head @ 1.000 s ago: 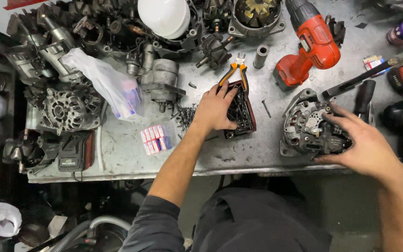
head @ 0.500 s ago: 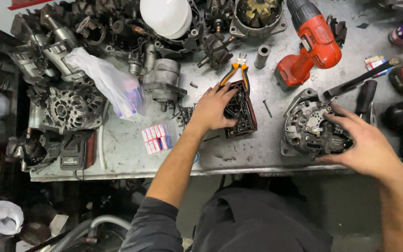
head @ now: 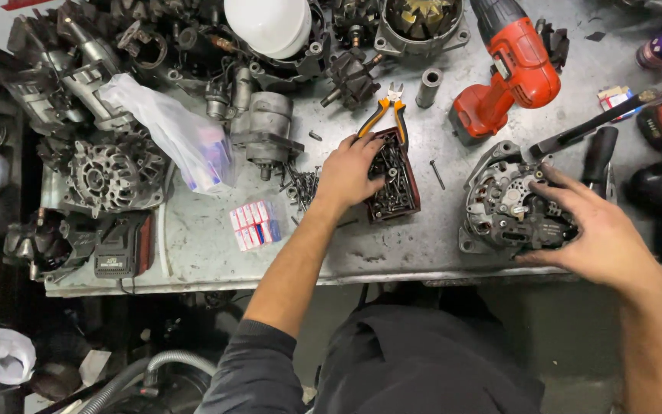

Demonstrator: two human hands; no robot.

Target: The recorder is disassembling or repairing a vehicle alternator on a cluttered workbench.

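Note:
My left hand (head: 350,169) rests on the left side of a small red tray (head: 394,181) packed with dark screws and bits, its fingers reaching into it at the middle of the grey workbench (head: 216,253). My right hand (head: 595,230) is spread over the right side of an open alternator housing (head: 509,201) near the bench's front edge, fingers apart and pressing on it. Orange-handled pliers (head: 389,113) lie just beyond the tray.
A red cordless drill (head: 511,73) lies behind the alternator. Alternator parts and housings (head: 109,172) crowd the left and back. A white round cap (head: 270,24), a plastic bag (head: 181,142), small striped boxes (head: 253,225), a charger (head: 120,245) and loose screws (head: 304,184) also sit here.
Both hands stay at the same spots; the left fingers have shifted slightly over the tray, and the right hand has settled a little more over the alternator.

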